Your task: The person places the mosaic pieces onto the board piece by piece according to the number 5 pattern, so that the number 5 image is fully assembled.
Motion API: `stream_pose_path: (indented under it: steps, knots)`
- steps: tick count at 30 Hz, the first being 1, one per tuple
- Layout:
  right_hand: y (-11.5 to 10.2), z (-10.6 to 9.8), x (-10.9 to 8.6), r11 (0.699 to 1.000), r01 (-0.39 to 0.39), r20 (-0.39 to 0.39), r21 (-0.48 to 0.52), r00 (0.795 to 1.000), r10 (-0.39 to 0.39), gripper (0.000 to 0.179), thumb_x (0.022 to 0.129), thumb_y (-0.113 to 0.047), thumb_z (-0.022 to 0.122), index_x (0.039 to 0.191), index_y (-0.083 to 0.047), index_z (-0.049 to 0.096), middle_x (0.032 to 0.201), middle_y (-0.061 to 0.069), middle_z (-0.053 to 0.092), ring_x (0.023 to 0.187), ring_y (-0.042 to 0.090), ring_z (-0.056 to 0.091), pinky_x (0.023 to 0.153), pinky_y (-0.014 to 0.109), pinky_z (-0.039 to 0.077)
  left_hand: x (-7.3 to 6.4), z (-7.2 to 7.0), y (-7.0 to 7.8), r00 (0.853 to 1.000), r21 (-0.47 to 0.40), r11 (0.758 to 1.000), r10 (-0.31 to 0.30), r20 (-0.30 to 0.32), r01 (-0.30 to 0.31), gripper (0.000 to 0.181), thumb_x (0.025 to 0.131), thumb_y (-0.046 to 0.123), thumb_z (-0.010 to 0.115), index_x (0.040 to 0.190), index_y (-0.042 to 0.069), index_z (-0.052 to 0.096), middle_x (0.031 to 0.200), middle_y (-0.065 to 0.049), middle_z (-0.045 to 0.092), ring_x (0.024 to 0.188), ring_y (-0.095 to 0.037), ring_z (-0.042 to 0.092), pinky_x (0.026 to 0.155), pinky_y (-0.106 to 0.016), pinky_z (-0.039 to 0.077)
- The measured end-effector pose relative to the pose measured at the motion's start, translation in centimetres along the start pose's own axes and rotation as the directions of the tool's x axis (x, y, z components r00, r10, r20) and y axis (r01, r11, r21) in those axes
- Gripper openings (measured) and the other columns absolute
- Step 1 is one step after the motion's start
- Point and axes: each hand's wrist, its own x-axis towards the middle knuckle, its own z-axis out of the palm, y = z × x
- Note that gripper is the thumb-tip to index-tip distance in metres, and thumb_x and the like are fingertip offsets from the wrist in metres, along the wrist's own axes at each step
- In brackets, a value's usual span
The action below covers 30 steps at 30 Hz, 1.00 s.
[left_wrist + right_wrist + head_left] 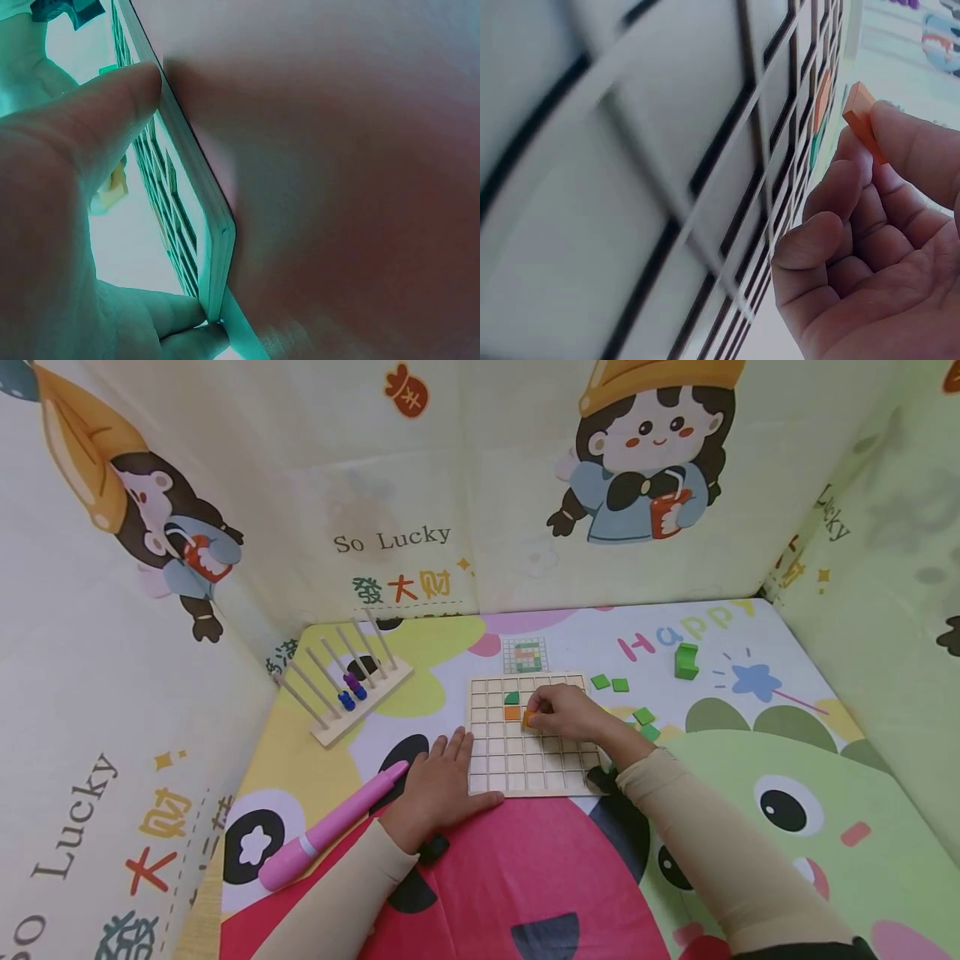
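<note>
A wooden grid board lies on the table, holding a green piece with an orange square tile just below it. Over the board, my right hand pinches a second orange tile between thumb and fingers; the right wrist view shows it tilted, off the grid. My left hand rests at the board's lower left corner, fingers straight. In the left wrist view its thumb touches the board's near edge and other fingertips lie by the corner.
A small pattern card lies behind the board. Several green tiles and a green block sit to the right. On the left are a peg rack with blue and purple beads and a pink pen-shaped stick. Printed cloth walls surround the table.
</note>
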Motion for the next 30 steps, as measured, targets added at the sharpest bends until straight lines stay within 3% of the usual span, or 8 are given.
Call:
stream_pose_path:
  steps: [13, 30]
  knots:
    - [-1.4, 1.7, 1.6, 0.998, 0.002, 0.044, -0.071, 0.999, 0.001, 0.005, 0.096, -0.016, 0.072, 0.098, -0.012, 0.069, 0.088, -0.001, 0.069, 0.082, 0.015, 0.058, 0.079, 0.033, 0.049, 0.3, 0.2, -0.1, 1.0, -0.002, 1.0, 0.005, 0.008, -0.005, 0.114, 0.084, 0.08, 0.061, 0.165, 0.009, 0.025, 0.171, -0.012, 0.027, 0.154, -0.04, 0.031, 0.117, -0.062, 0.036]
    - [-2.0, 2.3, 1.6, 0.987, 0.037, 0.04, -0.156, 0.999, -0.031, 0.006, 0.096, -0.014, 0.073, 0.096, -0.01, 0.068, 0.085, -0.001, 0.066, 0.079, 0.014, 0.057, 0.077, 0.033, 0.049, 0.2, 0.3, -0.2, 1.0, 0.02, 1.0, 0.006, 0.0, -0.006, 0.115, 0.083, 0.081, 0.061, 0.165, 0.01, 0.025, 0.171, -0.011, 0.029, 0.154, -0.039, 0.032, 0.117, -0.061, 0.038]
